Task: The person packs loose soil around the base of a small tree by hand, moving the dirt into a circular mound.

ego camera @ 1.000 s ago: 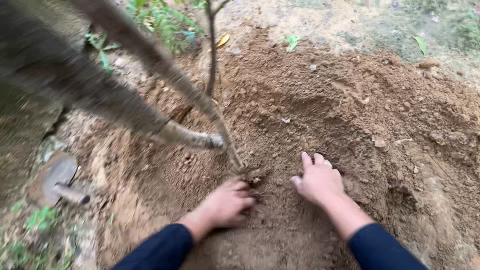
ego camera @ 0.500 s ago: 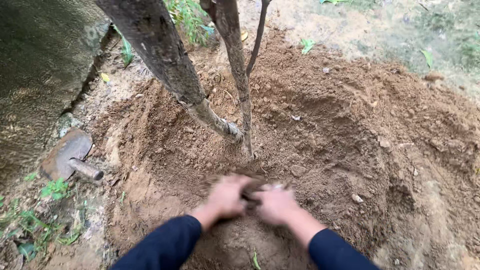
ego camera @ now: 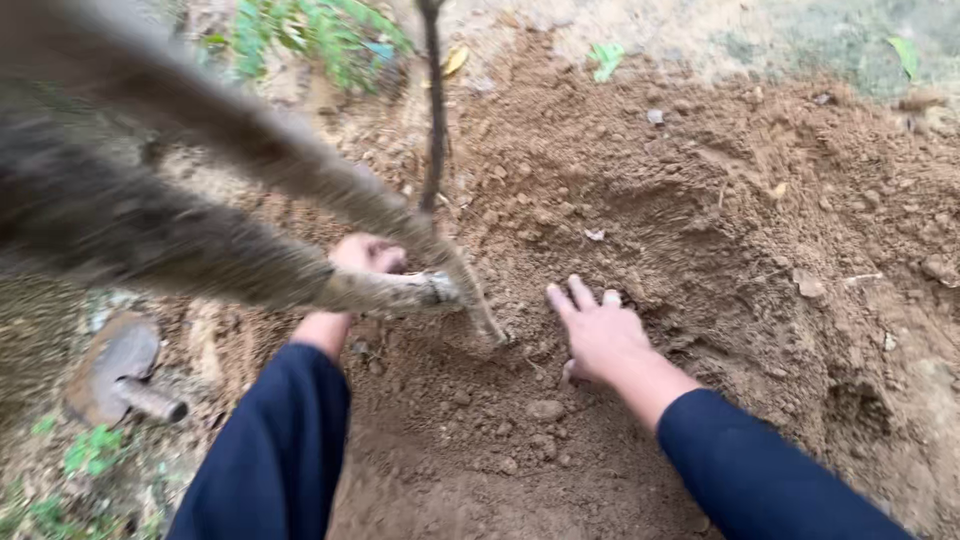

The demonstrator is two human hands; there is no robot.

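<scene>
While one trunk [ego camera: 470, 300] leans, two hands [ego camera: 598, 335] press soil [ego camera: 700, 220].

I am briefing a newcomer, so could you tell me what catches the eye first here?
Two bare hands work loose brown soil: the right hand lies flat at centre, and the left hand reaches behind a blurred branch. A thin sapling stem rises above, and a shovel blade lies far left.

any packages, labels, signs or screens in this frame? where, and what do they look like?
None in view: no package, label, sign or screen.
Only loose brown soil, thin tree stems, a rusty shovel blade at lower left, green weeds at top.
Left hand sits behind a stem; right hand lies flat on the soil.
</scene>
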